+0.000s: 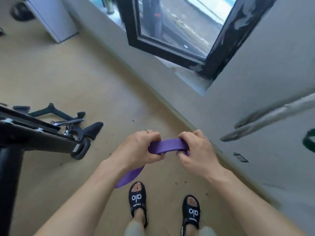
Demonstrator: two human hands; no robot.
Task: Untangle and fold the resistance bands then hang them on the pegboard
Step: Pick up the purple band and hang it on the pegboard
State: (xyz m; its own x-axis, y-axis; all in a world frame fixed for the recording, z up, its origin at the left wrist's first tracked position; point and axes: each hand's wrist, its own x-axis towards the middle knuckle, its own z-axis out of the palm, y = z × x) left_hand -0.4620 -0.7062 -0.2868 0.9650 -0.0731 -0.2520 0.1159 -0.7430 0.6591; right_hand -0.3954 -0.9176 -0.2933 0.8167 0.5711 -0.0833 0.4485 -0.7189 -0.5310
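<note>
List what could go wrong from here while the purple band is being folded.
1. Both the left hand and the right hand grip the purple band across a short span; if it is under tension and one grip slips, it may snap back on the fingers.
2. Its loose loop hangs toward the left sandal and might catch underfoot.
3. Equipment parts on the floor nearby are a trip hazard.

Green band (309, 141) cut by right edge
</note>
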